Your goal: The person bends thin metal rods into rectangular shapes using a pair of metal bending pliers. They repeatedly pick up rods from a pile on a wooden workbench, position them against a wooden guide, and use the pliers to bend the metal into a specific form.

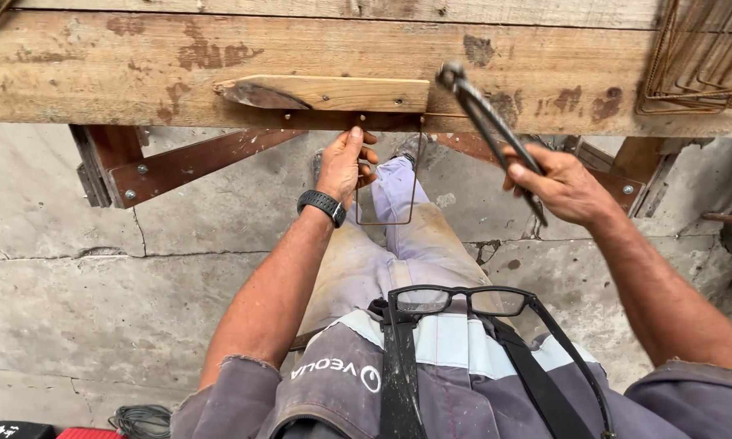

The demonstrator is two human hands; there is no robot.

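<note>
Left hand: my left hand (344, 165) is closed on the upper left part of a thin bent steel wire rectangle (389, 221), fingers curled round the wire just under the table edge; a black wristband (322, 205) sits on that wrist.
Wire rectangle: I see it hanging upright below the table, its top up by the underside of the plank, its lower bar in front of my pale trouser legs (398, 244).
Right hand: my right hand (563, 189) is clamped round the handles of long dark metal pincers (488, 122); the handles are squeezed together in my grip.
Pincers: they slant up and to the left, the head lying over the front face of the table, well to the right of the wire.
Table: a worn, stained wooden plank table (138, 73) runs across the top of my view, with a small light wooden block (333, 93) fixed to its front face, directly above my left hand.
Further out: rusty bent wire frames (699, 61) lie on the table at the far right; reddish-brown brackets (187, 162) brace it underneath; a cracked concrete floor (98, 301) lies below.
On me: black-framed glasses (464, 301) hang at my chest.
</note>
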